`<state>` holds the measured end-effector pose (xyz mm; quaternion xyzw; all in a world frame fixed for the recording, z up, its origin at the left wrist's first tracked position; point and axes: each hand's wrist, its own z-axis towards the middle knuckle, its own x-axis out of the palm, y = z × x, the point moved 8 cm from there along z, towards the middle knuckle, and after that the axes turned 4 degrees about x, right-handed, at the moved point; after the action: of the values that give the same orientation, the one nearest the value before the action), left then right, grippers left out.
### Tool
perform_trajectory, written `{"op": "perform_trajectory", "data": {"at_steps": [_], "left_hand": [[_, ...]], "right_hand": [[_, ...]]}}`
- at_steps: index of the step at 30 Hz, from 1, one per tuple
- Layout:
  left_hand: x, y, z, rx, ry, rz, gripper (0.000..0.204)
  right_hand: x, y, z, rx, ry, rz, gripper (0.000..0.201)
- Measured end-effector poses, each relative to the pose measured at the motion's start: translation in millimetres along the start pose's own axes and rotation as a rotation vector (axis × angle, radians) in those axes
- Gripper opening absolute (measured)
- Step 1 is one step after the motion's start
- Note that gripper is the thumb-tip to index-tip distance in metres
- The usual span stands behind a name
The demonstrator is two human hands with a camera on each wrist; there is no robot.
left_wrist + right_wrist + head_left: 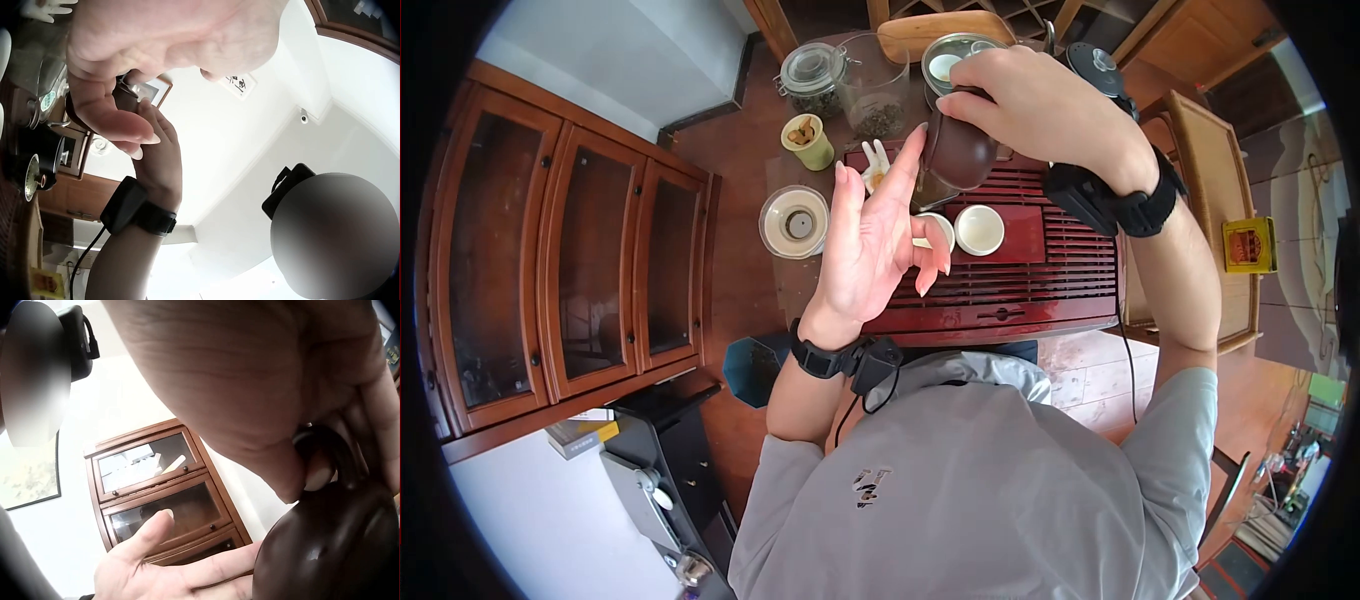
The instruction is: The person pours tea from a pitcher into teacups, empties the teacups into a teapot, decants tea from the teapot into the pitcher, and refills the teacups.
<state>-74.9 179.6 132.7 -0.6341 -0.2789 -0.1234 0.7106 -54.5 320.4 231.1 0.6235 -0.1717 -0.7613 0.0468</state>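
Note:
My right hand (1040, 105) grips a dark brown teapot (962, 158) by its loop handle, holding it over the back of the dark red slatted tea tray (1020, 305). In the right wrist view, the thumb and fingers curl round the handle (345, 453). Palm up, my left hand (868, 245) reaches beside the teapot, its long fingers stretched toward the pot's left side. The other left fingers hang loosely bent above the tray. Below the teapot stand two white cups, one in full view (979, 231) and another (943, 232) partly behind the left fingers.
Left of the tray are a pale bowl with a strainer (792, 222) and a yellow-green cup (808, 142). Behind stand a lidded glass jar (812, 82), a tall glass container (878, 85) with dry leaves and a glass bowl (945, 50). A black kettle (1100, 75) stands back right.

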Motion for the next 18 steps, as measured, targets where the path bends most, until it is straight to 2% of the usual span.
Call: {"op": "perform_trajectory", "data": {"at_steps": [2,4,8,10,14,16,18], "left_hand": [[-1,-2,1,0.017,0.031,-0.031,0.101],[-1,-2,0,0.013,0.021,-0.033,0.102],[-9,-2,0,0.012,0.017,-0.091,0.104],[-10,-4,0,0.021,0.022,-0.134,0.105],[-7,-7,1,0.015,0.038,-0.174,0.104],[-11,-6,1,0.024,-0.076,-0.269,0.103],[-10,-9,1,0.029,-0.071,-0.302,0.102]], "right_hand": [[-1,4,5,0.004,0.014,-0.027,0.03],[2,6,11,0.089,0.143,-0.029,0.03],[3,9,23,0.091,0.132,-0.092,0.029],[6,14,27,0.08,0.215,-0.13,0.029],[-2,20,31,0.102,0.195,-0.114,0.031],[2,17,36,0.125,0.247,-0.118,0.032],[-6,24,36,0.133,0.243,-0.131,0.032]]}}
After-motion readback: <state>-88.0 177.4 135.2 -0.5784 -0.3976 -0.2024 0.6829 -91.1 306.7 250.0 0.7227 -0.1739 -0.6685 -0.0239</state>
